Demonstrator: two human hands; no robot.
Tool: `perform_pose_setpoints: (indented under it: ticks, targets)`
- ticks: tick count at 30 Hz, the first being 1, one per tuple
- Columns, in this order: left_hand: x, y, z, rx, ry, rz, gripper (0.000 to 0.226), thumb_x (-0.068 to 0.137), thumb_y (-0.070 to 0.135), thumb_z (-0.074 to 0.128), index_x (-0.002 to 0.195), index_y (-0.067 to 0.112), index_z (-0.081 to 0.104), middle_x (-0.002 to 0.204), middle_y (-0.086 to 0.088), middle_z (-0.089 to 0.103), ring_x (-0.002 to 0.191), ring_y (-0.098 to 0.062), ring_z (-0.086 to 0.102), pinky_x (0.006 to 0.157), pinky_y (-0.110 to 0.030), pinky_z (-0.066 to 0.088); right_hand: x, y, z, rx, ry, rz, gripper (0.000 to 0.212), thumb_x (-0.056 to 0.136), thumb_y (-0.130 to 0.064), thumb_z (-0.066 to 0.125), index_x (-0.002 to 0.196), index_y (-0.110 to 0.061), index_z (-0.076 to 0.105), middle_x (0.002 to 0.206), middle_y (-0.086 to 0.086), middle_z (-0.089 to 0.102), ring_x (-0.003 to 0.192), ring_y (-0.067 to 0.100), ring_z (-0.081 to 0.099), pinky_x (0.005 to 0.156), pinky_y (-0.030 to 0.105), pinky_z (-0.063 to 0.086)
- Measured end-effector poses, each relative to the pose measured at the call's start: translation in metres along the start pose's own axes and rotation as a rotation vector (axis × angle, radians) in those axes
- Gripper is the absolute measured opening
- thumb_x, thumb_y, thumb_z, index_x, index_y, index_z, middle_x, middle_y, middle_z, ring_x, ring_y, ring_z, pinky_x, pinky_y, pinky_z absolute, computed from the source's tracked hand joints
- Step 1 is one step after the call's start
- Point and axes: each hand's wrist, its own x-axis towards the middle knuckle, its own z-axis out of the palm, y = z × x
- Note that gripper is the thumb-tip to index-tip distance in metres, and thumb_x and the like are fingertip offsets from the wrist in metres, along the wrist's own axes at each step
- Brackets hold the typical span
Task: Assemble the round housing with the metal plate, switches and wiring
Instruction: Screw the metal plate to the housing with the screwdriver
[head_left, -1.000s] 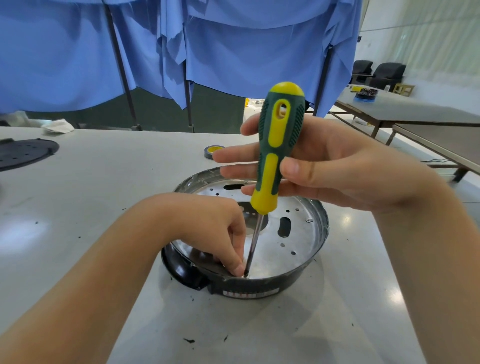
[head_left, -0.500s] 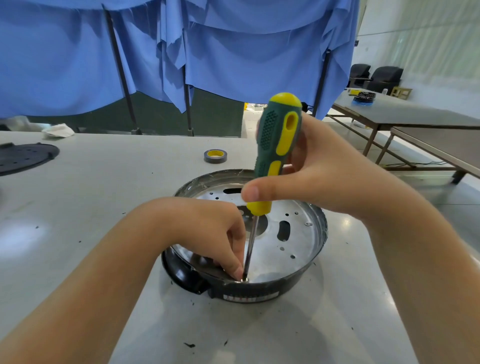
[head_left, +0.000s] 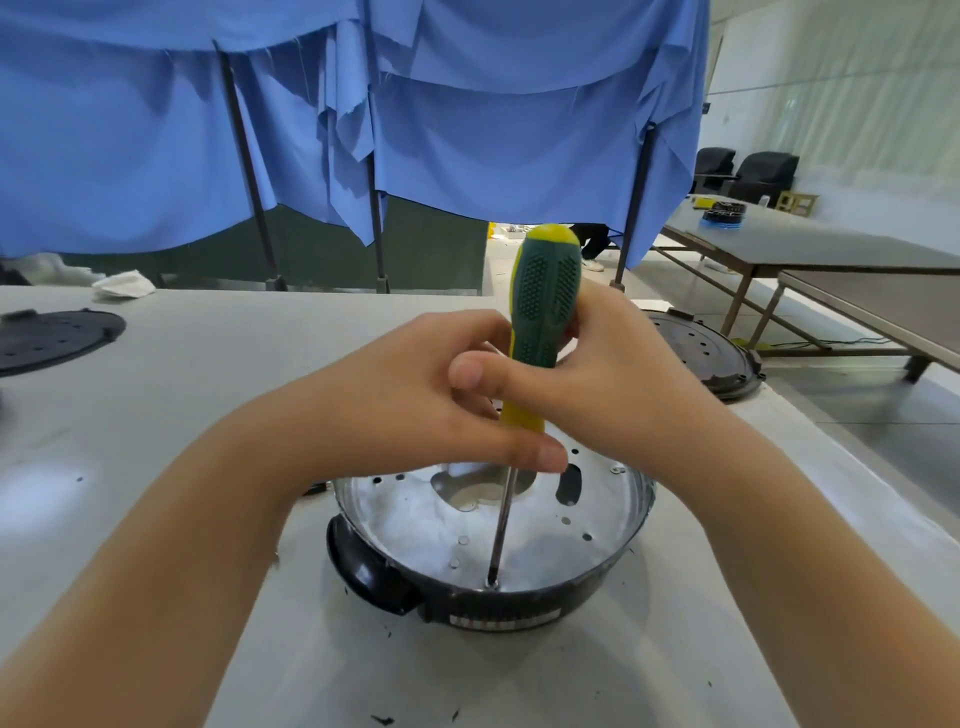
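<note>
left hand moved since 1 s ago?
Yes. The left hand rose from the metal plate near the screwdriver tip to the screwdriver handle.

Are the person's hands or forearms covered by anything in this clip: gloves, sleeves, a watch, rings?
Nothing is worn. The left hand and right hand are bare, with no gloves and no rings on the fingers that show. Both forearms are bare to the frame edge: no sleeves, watch or wristband in view. Fingernails are short and unpainted.
</note>
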Motion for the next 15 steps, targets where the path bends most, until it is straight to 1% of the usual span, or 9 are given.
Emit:
perform_pose_setpoints:
  ticks: [2,3,5,6,8,9,11,13,15]
  targets:
    - [0.002,0.001,0.004,-0.066,0.058,0.038,0.039,0.064,0.026,0.087,0.096,0.025,0.064,0.086,0.004,0.071,0.074,-0.014,0.071,0.066,-0.027,0.058,0.0,-0.001,-0.001,0.019,-0.047,0.012,0.042,0.068,-0.071,0.06,0.085,-0.033,0.059,0.082,-0.014,0.067,0.073,0.004,0.065,0.063,0.024,0.055]
    - [0.003,0.0,0.004,-0.085,0.079,0.041,0.036,0.065,0.025,0.086,0.093,0.028,0.065,0.085,0.005,0.071,0.068,-0.011,0.069,0.064,-0.021,0.055,0.0,-0.001,-0.002,0.025,-0.073,0.023,0.043,0.073,-0.072,0.053,0.09,-0.034,0.059,0.085,-0.013,0.067,0.078,0.005,0.065,0.066,0.027,0.056]
    - [0.003,-0.003,0.003,-0.123,0.09,0.006,0.04,0.064,0.029,0.086,0.099,0.027,0.066,0.088,0.003,0.073,0.064,-0.005,0.066,0.064,-0.016,0.053,0.001,-0.003,-0.006,0.07,-0.099,0.055,0.042,0.081,-0.071,0.045,0.096,-0.034,0.057,0.087,-0.016,0.064,0.084,0.001,0.063,0.071,0.026,0.054]
    - [0.003,-0.004,0.001,-0.156,0.073,-0.022,0.047,0.063,0.029,0.085,0.106,0.024,0.066,0.092,0.001,0.074,0.07,-0.006,0.069,0.068,-0.017,0.055,0.001,-0.003,-0.009,0.125,-0.106,0.068,0.039,0.083,-0.067,0.045,0.101,-0.033,0.056,0.09,-0.017,0.064,0.088,-0.001,0.062,0.073,0.025,0.054]
    - [0.003,-0.006,0.0,-0.254,0.017,-0.062,0.054,0.065,0.022,0.084,0.115,0.019,0.063,0.1,-0.003,0.075,0.09,-0.015,0.072,0.082,-0.026,0.057,0.001,-0.004,-0.015,0.273,-0.116,0.078,0.038,0.086,-0.053,0.047,0.117,-0.031,0.054,0.105,-0.013,0.066,0.1,0.001,0.063,0.084,0.026,0.055]
    - [0.002,-0.005,0.0,-0.299,-0.012,-0.072,0.055,0.067,0.018,0.083,0.118,0.017,0.061,0.103,-0.004,0.075,0.096,-0.019,0.072,0.086,-0.029,0.056,0.001,-0.004,-0.019,0.357,-0.115,0.076,0.042,0.087,-0.046,0.048,0.127,-0.03,0.05,0.112,-0.009,0.066,0.106,0.004,0.063,0.09,0.028,0.053]
    - [0.001,-0.004,-0.001,-0.362,-0.068,-0.079,0.054,0.074,0.012,0.077,0.124,0.018,0.056,0.107,-0.004,0.074,0.101,-0.021,0.07,0.087,-0.028,0.055,0.001,-0.006,-0.025,0.538,-0.113,0.062,0.054,0.087,-0.029,0.048,0.14,-0.029,0.039,0.12,-0.003,0.066,0.111,0.011,0.063,0.097,0.031,0.051]
    - [0.0,-0.004,-0.002,-0.403,-0.125,-0.071,0.056,0.079,0.007,0.069,0.13,0.02,0.051,0.113,-0.004,0.072,0.106,-0.021,0.068,0.088,-0.028,0.055,0.0,-0.008,-0.029,0.647,-0.13,0.027,0.06,0.086,-0.014,0.047,0.144,-0.027,0.035,0.12,0.002,0.067,0.11,0.018,0.064,0.095,0.03,0.052]
    - [-0.001,-0.003,-0.004,-0.414,-0.167,-0.052,0.06,0.084,0.001,0.066,0.136,0.023,0.044,0.12,-0.005,0.069,0.113,-0.021,0.064,0.094,-0.032,0.052,-0.001,-0.01,-0.03,0.593,-0.137,-0.029,0.054,0.09,-0.002,0.049,0.14,-0.022,0.043,0.119,0.005,0.067,0.107,0.019,0.065,0.088,0.025,0.054]
